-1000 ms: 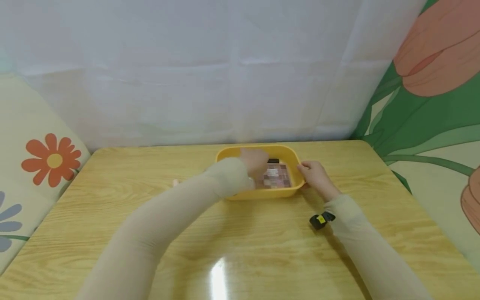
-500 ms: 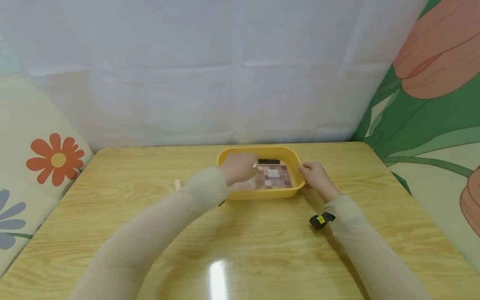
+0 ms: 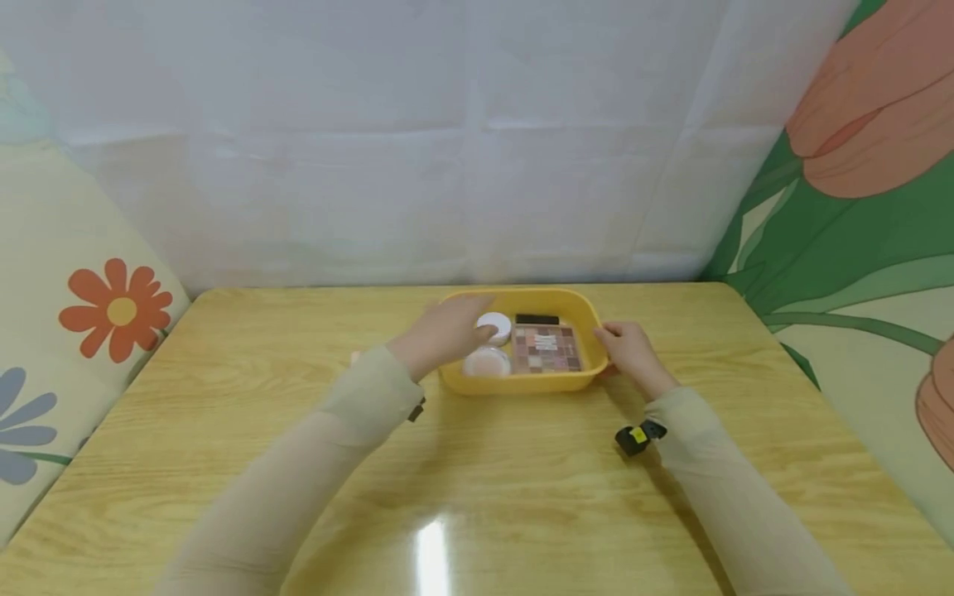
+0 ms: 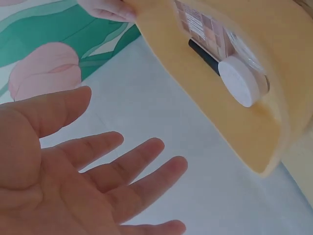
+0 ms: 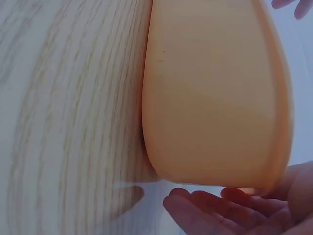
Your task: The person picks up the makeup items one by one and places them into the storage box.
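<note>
A yellow plastic tub [image 3: 522,385] stands near the table's back edge. Inside lie an eyeshadow palette [image 3: 546,352], a black stick-shaped item [image 3: 537,319], a white round container [image 3: 494,325] and a clear-topped round case [image 3: 488,362]. Over the tub's left end is my left hand [image 3: 443,335], fingers spread and holding nothing; its bare palm [image 4: 63,196] faces the left wrist camera. My right hand [image 3: 632,354] grips the tub's right end, the thumb at the rim and the fingers [image 5: 225,208] curled outside, below the rim.
Beside my left sleeve, a small pale pink item [image 3: 354,357] lies on the wooden table [image 3: 537,497], mostly hidden. A white cloth [image 3: 335,165] hangs behind the table. Flowered panels [image 3: 857,290] flank both sides.
My left hand has drawn left from inside the tub and its fingers have spread, uncovering the white round container, the clear-topped case and the whole black stick. My right hand stays on the rim.
</note>
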Demonstrator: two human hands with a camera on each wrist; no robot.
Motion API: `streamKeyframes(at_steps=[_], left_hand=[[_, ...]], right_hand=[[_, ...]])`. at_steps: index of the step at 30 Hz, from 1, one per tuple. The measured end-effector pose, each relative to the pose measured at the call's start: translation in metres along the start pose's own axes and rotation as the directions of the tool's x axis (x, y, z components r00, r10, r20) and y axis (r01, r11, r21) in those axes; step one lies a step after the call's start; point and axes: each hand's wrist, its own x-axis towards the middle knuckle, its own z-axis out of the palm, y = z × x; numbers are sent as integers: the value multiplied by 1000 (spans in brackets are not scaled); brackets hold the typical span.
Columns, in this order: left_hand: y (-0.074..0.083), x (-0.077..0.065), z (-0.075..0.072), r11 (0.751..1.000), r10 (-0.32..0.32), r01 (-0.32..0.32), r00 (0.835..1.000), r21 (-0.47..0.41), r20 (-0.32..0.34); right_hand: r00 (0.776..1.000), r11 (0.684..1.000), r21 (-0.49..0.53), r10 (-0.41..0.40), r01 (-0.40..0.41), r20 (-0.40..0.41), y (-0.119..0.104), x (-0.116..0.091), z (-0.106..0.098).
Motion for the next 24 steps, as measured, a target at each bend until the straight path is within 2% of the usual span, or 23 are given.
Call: streamKeyframes(at_steps=[11,20,24], left_hand=[[-23,-24,0,997,-26,22,998,-75,-59],[-47,-44,-10,986,-99,81,988,-148,-117],[-53,-51,-10,978,-121,101,987,-180,-105]], right_hand=[[1000,1000,21,21,-21,-16,0,-2,0],[999,1000,22,5,-5,-33,-1,-1,0],[999,1000,14,5,-5,-31,1,-2,0]])
